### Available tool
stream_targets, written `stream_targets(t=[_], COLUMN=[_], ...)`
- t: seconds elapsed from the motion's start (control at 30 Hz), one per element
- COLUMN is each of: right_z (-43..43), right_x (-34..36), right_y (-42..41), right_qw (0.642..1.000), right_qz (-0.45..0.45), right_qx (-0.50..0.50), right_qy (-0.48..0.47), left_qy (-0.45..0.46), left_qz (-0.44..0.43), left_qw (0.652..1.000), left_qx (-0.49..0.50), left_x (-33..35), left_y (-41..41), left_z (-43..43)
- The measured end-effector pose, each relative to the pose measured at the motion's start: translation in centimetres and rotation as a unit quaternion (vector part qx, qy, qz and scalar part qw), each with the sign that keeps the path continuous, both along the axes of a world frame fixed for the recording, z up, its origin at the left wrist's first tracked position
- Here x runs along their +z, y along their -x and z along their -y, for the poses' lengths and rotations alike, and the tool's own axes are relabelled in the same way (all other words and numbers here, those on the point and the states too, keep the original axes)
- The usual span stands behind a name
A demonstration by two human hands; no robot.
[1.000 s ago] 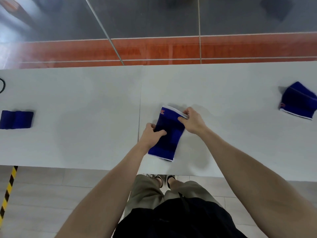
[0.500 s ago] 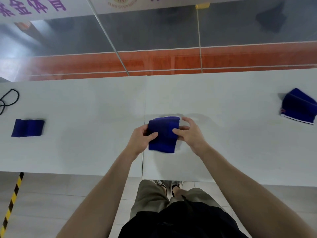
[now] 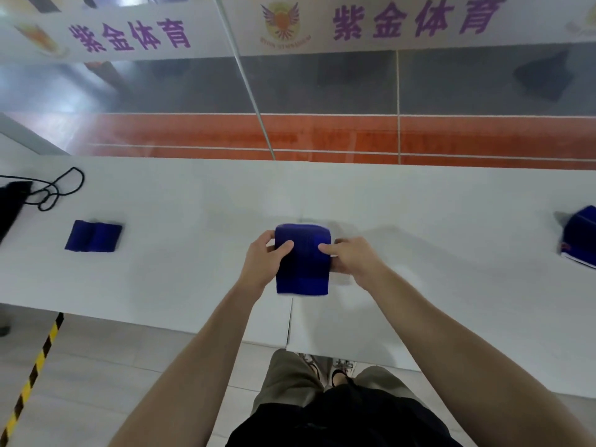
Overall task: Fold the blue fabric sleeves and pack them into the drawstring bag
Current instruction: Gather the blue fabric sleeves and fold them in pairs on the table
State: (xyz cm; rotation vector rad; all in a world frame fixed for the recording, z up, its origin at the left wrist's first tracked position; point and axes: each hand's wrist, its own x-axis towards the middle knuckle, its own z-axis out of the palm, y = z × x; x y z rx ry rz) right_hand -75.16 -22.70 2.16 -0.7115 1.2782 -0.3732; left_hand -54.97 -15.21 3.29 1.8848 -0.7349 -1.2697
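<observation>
Far out at nine o'clock, cut by the frame edge: black drawstring bag [image 3: 9,204], mouth not readable, with its cord [image 3: 61,188] looped loose on the white table [image 3: 193,195]. Just inward, also toward nine o'clock: first blue sleeve [image 3: 93,236], already folded, flat on the table, apart from the bag.

Dead centre, close to the table's near edge: second blue sleeve [image 3: 303,262], doubled into a compact block. On its nine o'clock edge, left hand [image 3: 263,258], gripping with thumb over the top face and fingers curled behind. On its three o'clock edge, right hand [image 3: 354,258], pinching likewise, thumb laid on the cloth. Resting on the table or lifted a little: impossible to tell.

Far out at three o'clock, half out of frame: third blue sleeve [image 3: 579,237], rumpled, not yet folded.

Step in hand, by judgement: finishing the fold of the centre piece. Next, most likely: carrying it toward nine o'clock to join the folded one, then reaching to three o'clock for the last. Called for: a firm two-sided pinch against the knit springing open, and later an opened bag mouth before any packing.
</observation>
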Motion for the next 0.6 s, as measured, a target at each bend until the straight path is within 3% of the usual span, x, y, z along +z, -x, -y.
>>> stream_targets(t=[0.07,0.17,0.23,0.5,0.6], right_z=[0.6,1.3,1.5,3.1,3.7], right_x=[1.2,3.1,3.9,4.4,5.0], right_y=[-0.6,-1.0,-1.1,-0.7,-1.4], right_qw=[0.999,0.976,0.965,0.975,0.960], right_qz=[0.043,0.067,0.083,0.120,0.059], right_qx=[-0.008,-0.008,0.003,0.083,0.224], right_qy=[0.029,0.206,0.250,0.165,0.158], left_qy=[0.031,0.100,0.126,0.119,0.098], left_qz=[-0.001,-0.056,-0.068,-0.020,-0.010], left_qw=[1.000,0.993,0.989,0.993,0.994], left_qx=[-0.001,0.031,0.033,-0.003,-0.039], left_x=[1.0,3.1,3.7,4.6,5.5], left_y=[-0.9,-2.4,-3.4,-5.1,-5.2], left_z=[0.5,1.0,1.2,2.3,2.7])
